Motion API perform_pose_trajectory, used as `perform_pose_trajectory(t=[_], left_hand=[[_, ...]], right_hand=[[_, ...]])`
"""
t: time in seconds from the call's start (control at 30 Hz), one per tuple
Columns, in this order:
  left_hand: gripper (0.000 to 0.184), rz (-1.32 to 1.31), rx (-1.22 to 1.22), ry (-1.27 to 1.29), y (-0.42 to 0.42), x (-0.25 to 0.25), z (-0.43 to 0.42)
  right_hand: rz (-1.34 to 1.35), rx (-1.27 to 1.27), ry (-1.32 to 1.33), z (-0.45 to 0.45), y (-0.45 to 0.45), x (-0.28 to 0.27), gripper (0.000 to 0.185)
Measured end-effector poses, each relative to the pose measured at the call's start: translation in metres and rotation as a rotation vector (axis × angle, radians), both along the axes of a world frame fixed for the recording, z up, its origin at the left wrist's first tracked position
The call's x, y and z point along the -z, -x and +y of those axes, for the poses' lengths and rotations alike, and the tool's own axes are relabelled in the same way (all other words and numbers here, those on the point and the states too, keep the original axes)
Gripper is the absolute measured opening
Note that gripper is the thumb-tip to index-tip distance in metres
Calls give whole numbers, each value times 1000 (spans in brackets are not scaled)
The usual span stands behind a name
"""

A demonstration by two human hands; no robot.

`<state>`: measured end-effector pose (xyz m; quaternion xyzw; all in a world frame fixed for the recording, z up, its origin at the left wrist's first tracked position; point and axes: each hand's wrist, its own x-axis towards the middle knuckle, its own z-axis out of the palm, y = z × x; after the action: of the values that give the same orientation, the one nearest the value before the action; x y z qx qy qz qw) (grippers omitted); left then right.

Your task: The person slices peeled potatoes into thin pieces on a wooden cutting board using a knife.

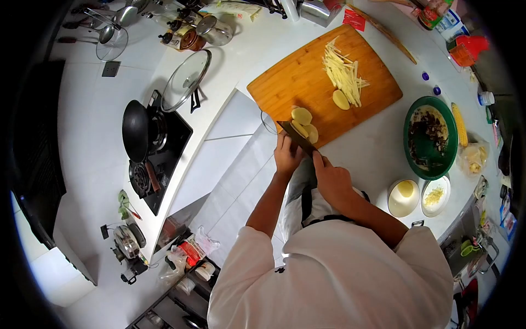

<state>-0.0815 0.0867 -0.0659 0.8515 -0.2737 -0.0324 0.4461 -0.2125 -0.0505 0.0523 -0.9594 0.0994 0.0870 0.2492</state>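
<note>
On the near corner of the wooden cutting board (274, 90), several pale yellow potato slices (302, 115) lie overlapping. A dark-bladed kitchen knife (296, 139) stands across them, its handle in my closed right hand (332, 178). My left hand (287, 155) has its fingers curled together against the potato slices beside the blade; the fingertips are partly hidden. Farther up the board sits a heap of thin potato strips (343, 74), with a single potato slice (340, 99) at its lower edge.
A green bowl (453, 143) with dark pieces, a white bowl (395, 207) and a small dish (446, 200) stand to the right. A corn cob (459, 125) lies behind them. At left are a black wok (135, 130) on the stove and a glass lid (186, 82).
</note>
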Motion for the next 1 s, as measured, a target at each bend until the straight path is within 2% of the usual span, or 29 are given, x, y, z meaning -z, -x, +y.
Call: perform_pose_trajectory(t=[0.27,0.47,0.63,0.77,1.0], left_hand=[[47,-22,-23,28,-5,10,-1],[45,-41,-28,19,-5,4,-2],[48,-226,-74,49,-8,-11,-16],[51,-217,-49,27,-10,-10,-15],[55,-166,-59,-44,-11,-9,-12]], right_hand=[[20,61,-164,-2,-1,-7,51],[79,35,-121,0,6,-13,51],[1,26,-25,5,17,-1,57],[-46,16,11,6,17,9,58],[-24,64,-113,3,14,11,57]])
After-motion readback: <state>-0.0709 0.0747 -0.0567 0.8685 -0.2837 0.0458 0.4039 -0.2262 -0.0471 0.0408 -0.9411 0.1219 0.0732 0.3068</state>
